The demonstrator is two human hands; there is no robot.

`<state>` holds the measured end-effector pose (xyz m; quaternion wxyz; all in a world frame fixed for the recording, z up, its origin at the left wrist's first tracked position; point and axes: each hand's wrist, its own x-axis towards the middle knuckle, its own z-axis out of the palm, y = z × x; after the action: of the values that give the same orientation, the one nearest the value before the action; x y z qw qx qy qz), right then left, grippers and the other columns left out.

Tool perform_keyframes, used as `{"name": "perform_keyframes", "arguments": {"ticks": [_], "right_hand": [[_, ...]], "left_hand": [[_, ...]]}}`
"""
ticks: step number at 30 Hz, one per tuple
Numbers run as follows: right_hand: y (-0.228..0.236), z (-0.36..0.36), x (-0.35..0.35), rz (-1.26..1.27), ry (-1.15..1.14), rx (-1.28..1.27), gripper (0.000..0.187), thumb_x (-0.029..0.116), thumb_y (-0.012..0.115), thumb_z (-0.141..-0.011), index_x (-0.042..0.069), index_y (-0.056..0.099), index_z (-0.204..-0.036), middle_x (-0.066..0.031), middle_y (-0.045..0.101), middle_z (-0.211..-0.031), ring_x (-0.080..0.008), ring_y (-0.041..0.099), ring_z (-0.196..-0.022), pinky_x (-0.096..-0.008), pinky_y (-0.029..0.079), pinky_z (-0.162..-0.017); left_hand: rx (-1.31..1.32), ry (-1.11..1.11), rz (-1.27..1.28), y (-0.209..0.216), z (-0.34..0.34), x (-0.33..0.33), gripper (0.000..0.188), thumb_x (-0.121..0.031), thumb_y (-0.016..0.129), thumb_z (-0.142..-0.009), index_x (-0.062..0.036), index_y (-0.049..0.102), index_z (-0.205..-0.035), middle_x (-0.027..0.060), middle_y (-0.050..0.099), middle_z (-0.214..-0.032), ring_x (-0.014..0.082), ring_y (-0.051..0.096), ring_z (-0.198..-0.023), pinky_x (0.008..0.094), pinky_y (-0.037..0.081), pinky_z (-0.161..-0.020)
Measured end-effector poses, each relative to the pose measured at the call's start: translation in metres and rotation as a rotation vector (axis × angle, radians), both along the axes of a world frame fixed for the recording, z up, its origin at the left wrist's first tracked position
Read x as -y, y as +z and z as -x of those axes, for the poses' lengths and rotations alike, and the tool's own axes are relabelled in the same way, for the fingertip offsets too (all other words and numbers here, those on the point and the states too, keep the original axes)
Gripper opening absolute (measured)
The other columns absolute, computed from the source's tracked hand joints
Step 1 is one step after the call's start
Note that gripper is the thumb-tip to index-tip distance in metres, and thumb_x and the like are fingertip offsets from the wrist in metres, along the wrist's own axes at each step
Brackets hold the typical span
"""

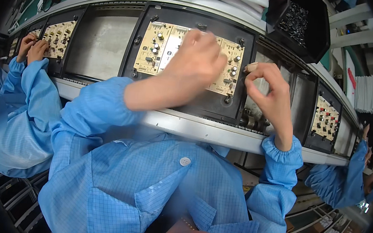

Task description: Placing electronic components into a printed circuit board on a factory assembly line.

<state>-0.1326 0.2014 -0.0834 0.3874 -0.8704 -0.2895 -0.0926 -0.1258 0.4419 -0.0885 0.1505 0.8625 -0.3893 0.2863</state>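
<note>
A tan circuit board panel (159, 46) with capacitors and other small parts lies in a black carrier frame (214, 111) in front of me. My left hand (197, 63) is over the middle of the panel, somewhat blurred. Its fingers are curled in, and their tips and whatever they hold are hidden. Just right of the panel, by the frame's right edge, my right hand (272, 89) makes a pinch with thumb and index finger. A tan covering (252, 67) is on a fingertip there. Anything in that pinch is too small to name.
The carrier sits on a conveyor line with a metal front rail (185, 124). A black bin (300, 26) of small dark parts stands at the back right. More boards lie left (59, 37) and right (325, 118). A co-worker's hands (35, 50) work at the left.
</note>
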Motion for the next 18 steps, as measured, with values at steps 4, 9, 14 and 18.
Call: {"name": "perform_keyframes", "arguments": {"ticks": [4,9,14,18], "right_hand": [[0.007,0.011,-0.015,0.146,0.068,0.026,0.015,0.0,0.073,-0.072,0.001,0.063,-0.083,-0.0101,0.061,-0.105,-0.0287,0.058,-0.1,-0.0375,0.044,-0.089],[0.005,0.009,-0.025,0.228,0.051,0.021,0.014,-0.001,0.073,-0.071,0.001,0.063,-0.082,-0.0105,0.059,-0.102,-0.0295,0.056,-0.099,-0.0384,0.043,-0.088],[0.0,0.006,-0.029,0.155,0.032,0.028,0.012,-0.001,0.074,-0.074,-0.001,0.065,-0.082,-0.0114,0.06,-0.099,-0.0285,0.056,-0.098,-0.0377,0.045,-0.086],[-0.004,0.009,-0.03,0.141,0.029,0.014,0.012,-0.001,0.074,-0.075,-0.001,0.065,-0.083,-0.0118,0.06,-0.099,-0.0284,0.056,-0.098,-0.0374,0.046,-0.085]], "left_hand": [[-0.057,0.044,0.13,0.011,-0.012,-0.037,0.011,-0.006,0.07,-0.071,-0.006,0.062,-0.078,0.0073,0.059,-0.077,0.0266,0.055,-0.09,0.0411,0.039,-0.085],[-0.164,0.107,0.182,0.006,-0.013,-0.058,0.009,-0.007,0.073,-0.08,-0.0051,0.064,-0.08,0.0044,0.059,-0.077,0.0249,0.055,-0.086,0.0402,0.038,-0.085],[-0.197,0.109,0.202,0.005,-0.011,-0.061,0.007,-0.004,0.072,-0.08,-0.004,0.065,-0.083,0.0046,0.06,-0.079,0.0248,0.055,-0.088,0.0401,0.038,-0.086],[-0.218,0.11,0.234,0.003,-0.011,-0.062,0.009,-0.001,0.07,-0.08,-0.0033,0.065,-0.087,0.0054,0.061,-0.084,0.0249,0.055,-0.091,0.04,0.037,-0.087]]}}
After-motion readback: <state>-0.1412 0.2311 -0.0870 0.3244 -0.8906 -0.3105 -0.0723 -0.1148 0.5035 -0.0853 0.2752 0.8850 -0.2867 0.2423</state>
